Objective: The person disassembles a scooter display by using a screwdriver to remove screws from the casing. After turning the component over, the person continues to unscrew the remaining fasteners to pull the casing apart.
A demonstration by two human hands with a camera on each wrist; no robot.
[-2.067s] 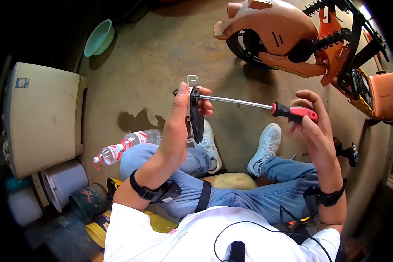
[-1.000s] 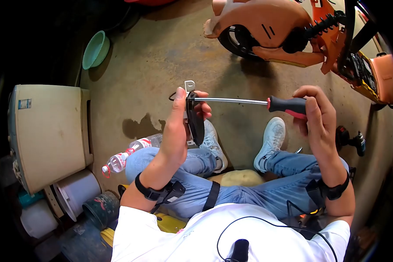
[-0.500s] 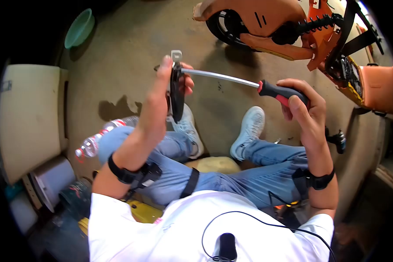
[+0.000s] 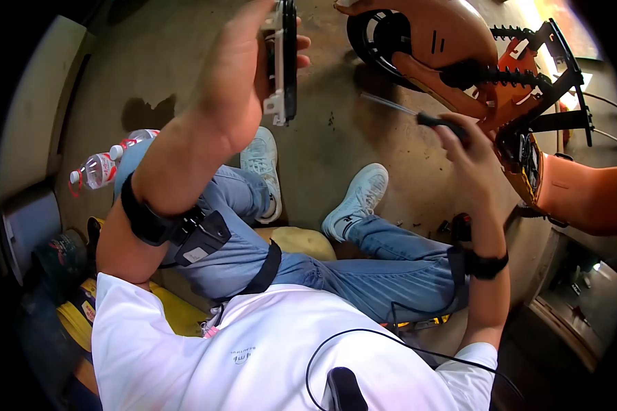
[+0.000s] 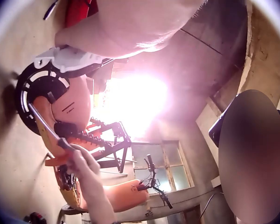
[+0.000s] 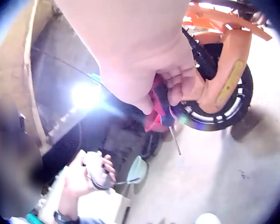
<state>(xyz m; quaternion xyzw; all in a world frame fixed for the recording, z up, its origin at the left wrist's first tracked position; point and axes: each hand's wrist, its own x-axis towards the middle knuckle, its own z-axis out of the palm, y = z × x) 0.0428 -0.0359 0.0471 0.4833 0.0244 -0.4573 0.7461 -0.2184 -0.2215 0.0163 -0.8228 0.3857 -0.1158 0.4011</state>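
Note:
Raised at the top of the head view, my left hand [image 4: 233,85] grips an oblong black part [image 4: 291,68] with pale mounting tabs. The fingers wrap behind it, and the thumb side runs up toward the frame's top edge. Its pale bracket [image 5: 72,59] also shows in the left wrist view. To the right, my right hand [image 4: 472,147] holds a screwdriver [image 4: 435,123] by its red and black handle. The metal shaft points up and left, its tip apart from the black part. In the right wrist view, the palm hides some of the handle [image 6: 162,105].
An orange two-wheeler [image 4: 452,48] with exposed black springs stands ahead on the right. Plastic bottles [image 4: 97,170] lie left of the knee. A dark power tool [image 4: 461,226] is on the floor by the right forearm. Buckets [image 4: 62,253] stand at the left.
The screwdriver tip has come away from the black part. My left hand has lifted the part up and turned it, so its pale side shows. The head view has shifted.

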